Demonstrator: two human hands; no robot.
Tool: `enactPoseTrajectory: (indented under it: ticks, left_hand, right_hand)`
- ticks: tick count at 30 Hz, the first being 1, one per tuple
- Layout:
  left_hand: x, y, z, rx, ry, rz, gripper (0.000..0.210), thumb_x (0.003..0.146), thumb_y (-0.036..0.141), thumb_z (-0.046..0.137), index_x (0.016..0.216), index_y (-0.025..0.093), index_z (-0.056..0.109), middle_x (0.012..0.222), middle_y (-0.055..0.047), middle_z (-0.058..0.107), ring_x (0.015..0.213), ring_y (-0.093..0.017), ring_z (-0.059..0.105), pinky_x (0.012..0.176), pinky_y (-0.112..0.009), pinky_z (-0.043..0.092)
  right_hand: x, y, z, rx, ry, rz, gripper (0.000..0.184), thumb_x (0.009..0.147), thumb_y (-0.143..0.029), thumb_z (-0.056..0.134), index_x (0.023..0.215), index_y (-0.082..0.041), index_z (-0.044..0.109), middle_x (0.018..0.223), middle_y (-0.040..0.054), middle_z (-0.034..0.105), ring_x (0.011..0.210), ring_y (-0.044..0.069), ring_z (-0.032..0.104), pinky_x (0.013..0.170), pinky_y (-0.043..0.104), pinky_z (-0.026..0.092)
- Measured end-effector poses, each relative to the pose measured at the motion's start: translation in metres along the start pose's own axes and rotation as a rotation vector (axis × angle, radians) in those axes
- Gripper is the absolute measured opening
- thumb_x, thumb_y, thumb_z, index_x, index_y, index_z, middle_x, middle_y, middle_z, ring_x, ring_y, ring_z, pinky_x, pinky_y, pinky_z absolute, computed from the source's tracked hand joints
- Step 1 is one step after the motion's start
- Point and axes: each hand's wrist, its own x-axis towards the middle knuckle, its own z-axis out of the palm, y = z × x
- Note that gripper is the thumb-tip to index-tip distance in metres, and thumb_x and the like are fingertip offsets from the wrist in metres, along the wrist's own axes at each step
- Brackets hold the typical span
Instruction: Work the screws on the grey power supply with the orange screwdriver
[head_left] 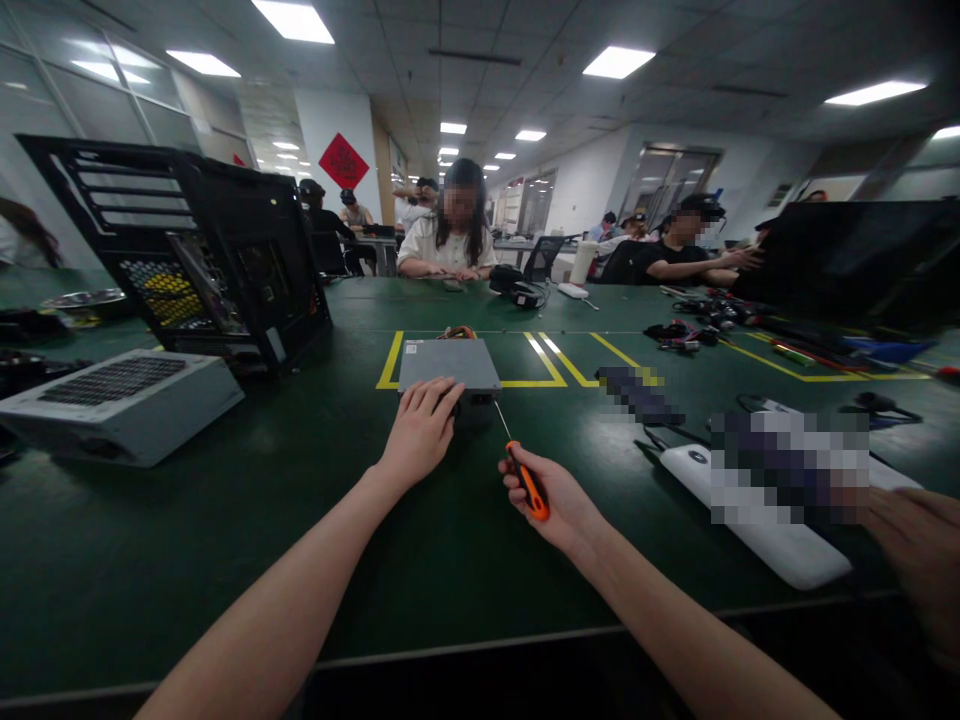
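A grey computer power supply lies on the green table in front of me, with coloured wires at its far side. My left hand holds its near edge, the fingers stretched over the top and the thumb by the front face. In my right hand is a screwdriver with an orange and black handle, the fingers closed round it. Its thin shaft points up and left. The tip is at the lower right corner of the power supply; whether it touches a screw there is too small to tell.
A black computer case and a larger power supply stand at left. Yellow tape marks the table. At right lie a white power strip, cables and another person's hand. A person sits opposite.
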Motion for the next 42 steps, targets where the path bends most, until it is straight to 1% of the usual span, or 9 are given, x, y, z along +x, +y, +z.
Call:
enactPoseTrajectory:
  ticks: [4,10,13,16,21,27,33,38,42]
  left_hand:
    - [-0.0002,-0.0001,0.0000,0.000,0.001,0.002,0.047,0.082,0.014,0.043,0.128,0.021,0.040,0.128,-0.008,0.047,0.121,-0.022,0.039,0.104,-0.043,0.028]
    - [-0.0001,0.0002,-0.0004,0.004,-0.006,-0.001,0.047,0.082,0.014,0.043,0.128,0.021,0.040,0.128,-0.008,0.046,0.121,-0.022,0.038,0.105,-0.042,0.027]
    - [0.0000,0.0004,-0.0007,0.008,-0.012,0.000,0.047,0.082,0.014,0.043,0.128,0.021,0.040,0.128,-0.008,0.046,0.121,-0.022,0.038,0.105,-0.042,0.027]
    - [-0.0001,0.0003,-0.0005,0.002,-0.005,0.000,0.048,0.081,0.014,0.043,0.128,0.021,0.040,0.128,-0.008,0.046,0.121,-0.022,0.038,0.105,-0.043,0.028]
    - [0.0000,0.0003,0.0001,-0.003,-0.001,0.000,0.049,0.081,0.013,0.043,0.130,0.022,0.038,0.128,-0.009,0.046,0.121,-0.023,0.039,0.104,-0.044,0.028]
    - [-0.0005,-0.0001,0.0000,0.005,-0.011,-0.001,0.048,0.082,0.015,0.043,0.129,0.021,0.039,0.128,-0.009,0.046,0.122,-0.023,0.037,0.105,-0.043,0.027]
    - [-0.0003,0.0004,-0.0007,0.002,-0.015,-0.002,0.048,0.082,0.014,0.042,0.129,0.020,0.039,0.129,-0.009,0.045,0.122,-0.022,0.037,0.105,-0.042,0.026]
    - [-0.0005,0.0008,-0.0004,0.006,-0.009,0.000,0.047,0.083,0.014,0.041,0.129,0.021,0.038,0.129,-0.008,0.045,0.122,-0.022,0.037,0.105,-0.042,0.026]
    - [-0.0006,0.0007,0.0001,0.000,-0.005,0.001,0.048,0.082,0.014,0.042,0.129,0.021,0.038,0.128,-0.009,0.046,0.121,-0.023,0.038,0.104,-0.043,0.026]
  right_hand:
    - [-0.0001,-0.0012,0.0006,0.019,-0.023,0.052,0.027,0.089,-0.027,0.038,0.082,-0.009,0.058,0.062,0.0039,0.056,0.046,0.005,0.049,0.038,0.012,0.040]
    - [0.0020,-0.0008,0.0000,0.018,-0.007,0.017,0.010,0.082,-0.021,0.053,0.076,-0.012,0.054,0.063,0.0030,0.057,0.046,0.004,0.048,0.036,0.010,0.037]
    - [0.0016,-0.0006,-0.0001,0.014,-0.017,0.048,0.022,0.087,-0.026,0.043,0.079,-0.010,0.056,0.063,0.0044,0.057,0.047,0.005,0.050,0.040,0.013,0.042]
    - [0.0011,-0.0007,0.0003,0.029,-0.038,0.044,0.029,0.089,-0.029,0.038,0.084,-0.009,0.058,0.062,0.0041,0.055,0.045,0.005,0.048,0.037,0.012,0.038]
    - [0.0016,-0.0006,-0.0003,0.046,-0.017,-0.005,0.007,0.081,-0.018,0.053,0.077,-0.013,0.055,0.063,0.0025,0.056,0.046,0.004,0.047,0.035,0.009,0.035]
    - [0.0012,-0.0012,0.0003,0.040,-0.038,0.044,0.028,0.089,-0.028,0.038,0.084,-0.009,0.058,0.063,0.0044,0.056,0.046,0.005,0.048,0.038,0.012,0.039]
    - [0.0026,-0.0005,0.0005,0.048,-0.019,0.013,0.009,0.082,-0.021,0.053,0.077,-0.013,0.053,0.063,0.0022,0.056,0.046,0.003,0.046,0.035,0.009,0.034]
    - [0.0014,-0.0013,0.0005,0.045,-0.045,0.055,0.027,0.089,-0.029,0.039,0.081,-0.009,0.056,0.062,0.0038,0.054,0.046,0.004,0.047,0.039,0.012,0.040]
    - [0.0016,-0.0007,0.0006,0.050,-0.044,0.041,0.019,0.086,-0.026,0.045,0.083,-0.011,0.056,0.061,0.0025,0.053,0.045,0.003,0.046,0.034,0.009,0.034]
